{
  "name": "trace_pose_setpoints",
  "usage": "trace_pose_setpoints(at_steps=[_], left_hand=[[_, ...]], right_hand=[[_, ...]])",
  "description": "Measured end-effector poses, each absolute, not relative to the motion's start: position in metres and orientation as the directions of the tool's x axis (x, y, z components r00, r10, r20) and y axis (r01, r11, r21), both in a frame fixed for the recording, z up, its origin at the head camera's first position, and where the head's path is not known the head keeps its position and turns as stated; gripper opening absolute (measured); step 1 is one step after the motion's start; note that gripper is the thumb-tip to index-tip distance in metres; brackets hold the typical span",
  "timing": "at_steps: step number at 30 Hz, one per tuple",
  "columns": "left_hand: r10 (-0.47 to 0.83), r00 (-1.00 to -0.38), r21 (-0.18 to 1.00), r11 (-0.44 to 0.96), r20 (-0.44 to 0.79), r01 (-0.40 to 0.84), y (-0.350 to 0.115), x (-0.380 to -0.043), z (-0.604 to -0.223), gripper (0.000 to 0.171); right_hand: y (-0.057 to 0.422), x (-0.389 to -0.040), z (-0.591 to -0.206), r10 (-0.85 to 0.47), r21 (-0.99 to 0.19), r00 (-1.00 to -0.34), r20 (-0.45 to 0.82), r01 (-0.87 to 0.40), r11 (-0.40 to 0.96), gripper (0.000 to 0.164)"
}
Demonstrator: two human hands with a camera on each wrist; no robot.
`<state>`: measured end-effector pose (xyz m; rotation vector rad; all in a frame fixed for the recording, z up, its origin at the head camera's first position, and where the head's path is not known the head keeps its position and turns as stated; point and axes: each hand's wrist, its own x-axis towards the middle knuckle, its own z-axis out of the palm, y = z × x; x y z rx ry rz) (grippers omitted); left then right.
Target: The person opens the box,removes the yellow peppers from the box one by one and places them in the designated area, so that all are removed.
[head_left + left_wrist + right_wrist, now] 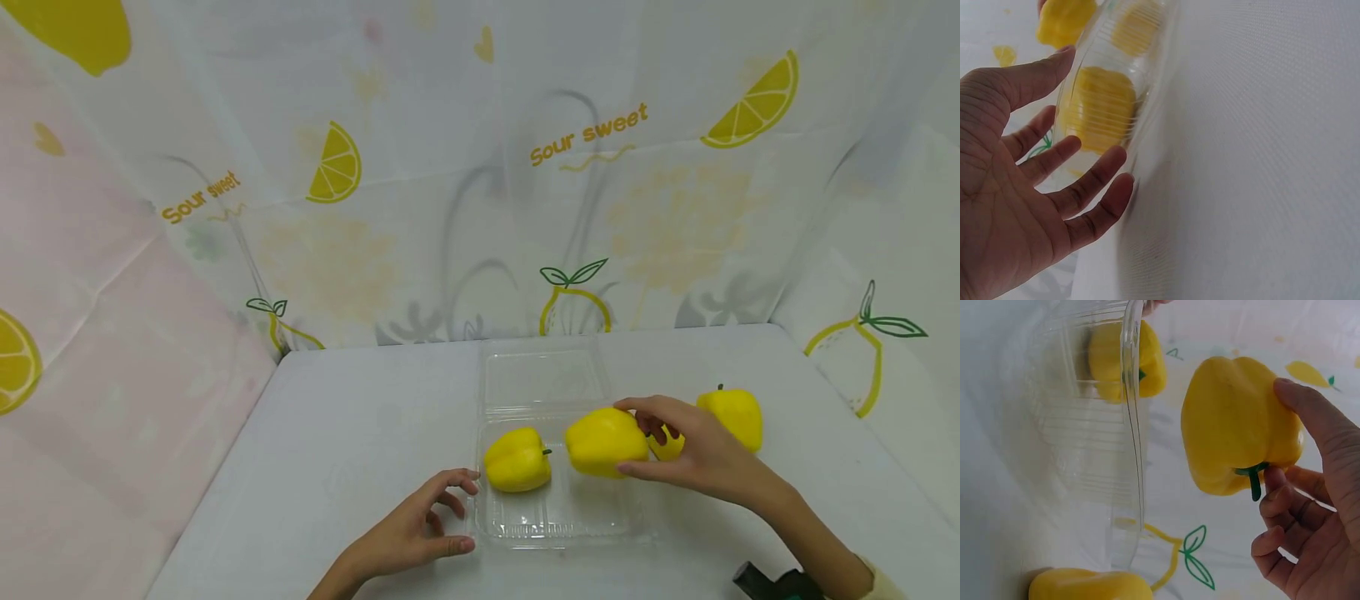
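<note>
My right hand (pixel 697 450) pinches a yellow bell pepper (pixel 603 443) between thumb and fingers, holding it above the right part of a clear plastic clamshell box (pixel 585 515). In the right wrist view this pepper's green stem (pixel 1255 481) points toward the curled fingers. A second yellow bell pepper (pixel 517 460) lies on its side in the left part of the box. My left hand (pixel 416 527) is beside the box's left wall, its fingers loosely spread and nothing in its grasp. From the left wrist view I cannot tell whether the fingertips touch the plastic.
The transparent lid (pixel 543 377) lies folded back behind the box. Another yellow bell pepper (pixel 738 418) stands upright on the white table (pixel 360 417), right of the box. More yellow shows behind my right fingers. A black object (pixel 776 583) is at the front right edge.
</note>
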<state>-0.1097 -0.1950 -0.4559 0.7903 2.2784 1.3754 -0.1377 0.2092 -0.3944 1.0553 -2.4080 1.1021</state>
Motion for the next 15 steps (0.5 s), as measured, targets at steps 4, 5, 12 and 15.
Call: trace_pose_setpoints(at_steps=[4,5,12,15], left_hand=[[0.627,-0.779,0.889,0.368,-0.022,0.271,-0.195,-0.109,-0.456,0.062],[0.626,-0.779,0.890,0.367,-0.022,0.271,-0.195,-0.109,-0.456,0.062],[0.629,-0.778,0.893,0.359,-0.015,0.273,-0.195,-0.109,-0.456,0.062],[0.628,-0.778,0.892,0.359,-0.012,0.275,-0.195,-0.109,-0.456,0.062]], right_hand=[[0.216,-0.136,-0.394,-0.525,-0.512,-0.650,0.550,-0.759,0.403,0.068],[0.217,-0.136,-0.394,-0.530,-0.509,-0.644,0.552,-0.764,0.397,0.068],[0.227,-0.135,-0.393,-0.551,-0.461,-0.584,0.597,-0.811,0.359,0.071],[0.232,-0.134,-0.392,-0.561,-0.463,-0.597,0.573,-0.801,0.380,0.069]])
